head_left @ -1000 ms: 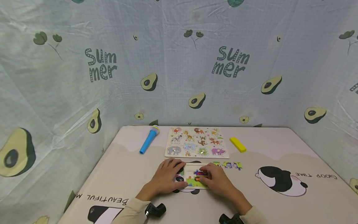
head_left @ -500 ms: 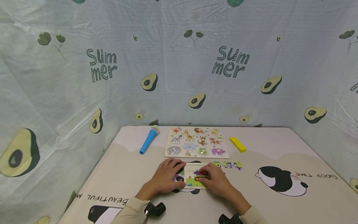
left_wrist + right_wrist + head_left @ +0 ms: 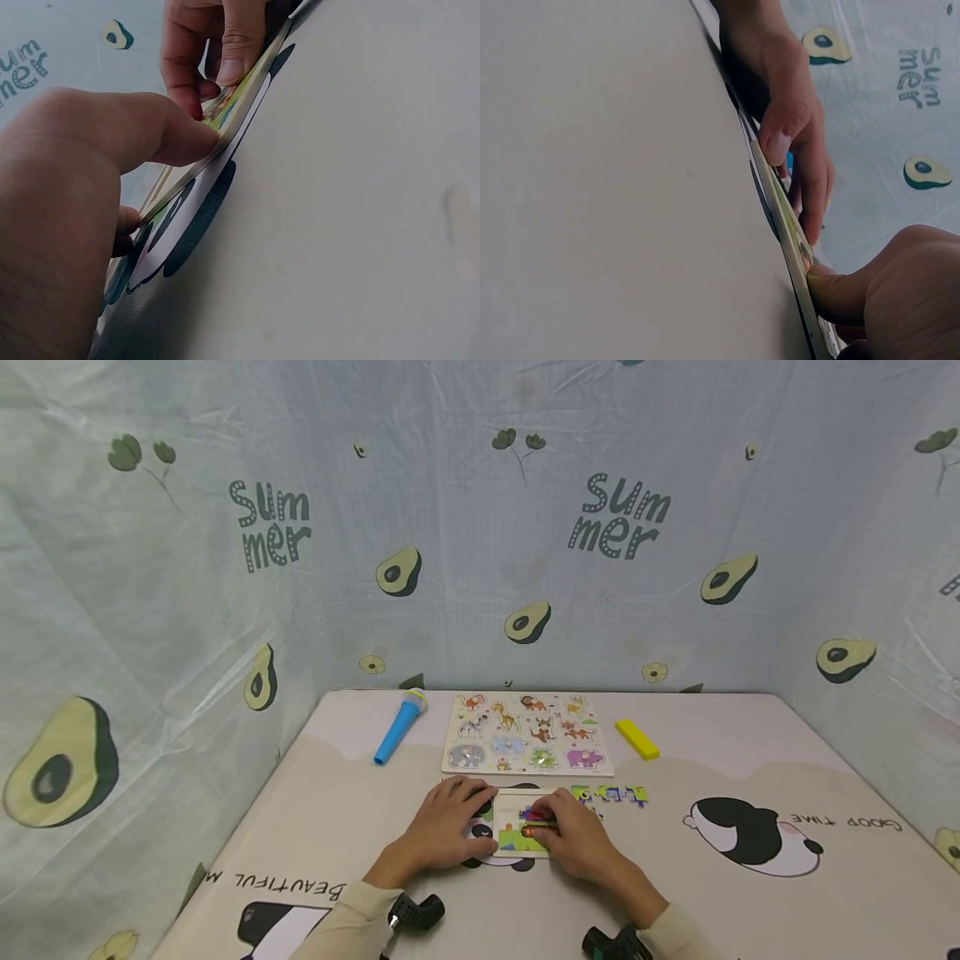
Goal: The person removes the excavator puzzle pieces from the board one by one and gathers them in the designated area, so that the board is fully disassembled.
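A small wooden puzzle tray (image 3: pixel 517 857) lies flat on the table, with colourful jigsaw pieces (image 3: pixel 513 841) set in its lower part. My left hand (image 3: pixel 448 827) holds the tray's left side, thumb at the near corner and fingers toward the far one. Over the tray's right part, my right hand (image 3: pixel 583 837) pinches a jigsaw piece (image 3: pixel 538 825) between thumb and fingers, largely hidden by them. In the left wrist view the left thumb (image 3: pixel 184 139) presses the tray's edge. From the right wrist, the right thumb (image 3: pixel 836 289) rests on the picture surface.
Several loose jigsaw pieces (image 3: pixel 609 794) lie just right of the tray. Behind it sits an animal peg puzzle board (image 3: pixel 528 768). A blue toy microphone (image 3: pixel 399 728) is at the back left, a yellow block (image 3: pixel 637 740) at the back right. Printed fabric walls surround the table.
The head view has tipped slightly downward. My right fingers have shifted a little over the piece in the tray. My left hand keeps its hold on the tray.
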Tool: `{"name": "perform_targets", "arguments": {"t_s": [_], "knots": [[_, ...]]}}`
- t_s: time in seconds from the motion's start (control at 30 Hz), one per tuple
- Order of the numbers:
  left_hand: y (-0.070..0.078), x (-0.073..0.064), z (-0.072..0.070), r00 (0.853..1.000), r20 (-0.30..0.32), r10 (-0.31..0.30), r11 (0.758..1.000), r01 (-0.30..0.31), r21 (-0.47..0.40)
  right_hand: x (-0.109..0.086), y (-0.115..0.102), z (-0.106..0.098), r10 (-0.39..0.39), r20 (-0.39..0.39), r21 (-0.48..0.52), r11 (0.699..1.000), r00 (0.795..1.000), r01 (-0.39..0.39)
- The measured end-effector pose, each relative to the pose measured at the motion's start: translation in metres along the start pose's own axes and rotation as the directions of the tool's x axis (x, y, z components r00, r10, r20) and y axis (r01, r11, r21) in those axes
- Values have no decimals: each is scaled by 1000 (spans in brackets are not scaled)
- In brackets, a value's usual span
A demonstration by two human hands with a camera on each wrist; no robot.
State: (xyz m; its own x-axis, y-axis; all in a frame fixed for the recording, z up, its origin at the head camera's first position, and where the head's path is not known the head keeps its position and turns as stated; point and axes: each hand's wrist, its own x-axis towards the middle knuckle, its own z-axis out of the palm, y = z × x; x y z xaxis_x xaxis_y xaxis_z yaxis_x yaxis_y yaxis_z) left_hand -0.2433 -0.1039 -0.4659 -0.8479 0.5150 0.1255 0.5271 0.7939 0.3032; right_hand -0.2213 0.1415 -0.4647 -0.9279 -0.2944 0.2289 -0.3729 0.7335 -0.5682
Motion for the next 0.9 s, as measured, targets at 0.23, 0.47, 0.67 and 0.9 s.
{"name": "perform_targets", "arguments": {"t_s": [0.23,0.47,0.67,0.9], "knots": [[0,1,-3,1000,7,-8,1000,8,0,1,-1,0,7,-57,13,1000,998,-6],[0,3,-2,1000,9,-5,1000,5,0,0,-5,-2,6,-137,30,1000,991,-2],[0,1,0,1000,0,0,1000,0,-6,-4,-4,0,-63,-158,149,985,985,87],[0,1,0,1000,-12,4,1000,-4,-3,-4,-6,-1,-38,-208,241,967,977,89]]}}
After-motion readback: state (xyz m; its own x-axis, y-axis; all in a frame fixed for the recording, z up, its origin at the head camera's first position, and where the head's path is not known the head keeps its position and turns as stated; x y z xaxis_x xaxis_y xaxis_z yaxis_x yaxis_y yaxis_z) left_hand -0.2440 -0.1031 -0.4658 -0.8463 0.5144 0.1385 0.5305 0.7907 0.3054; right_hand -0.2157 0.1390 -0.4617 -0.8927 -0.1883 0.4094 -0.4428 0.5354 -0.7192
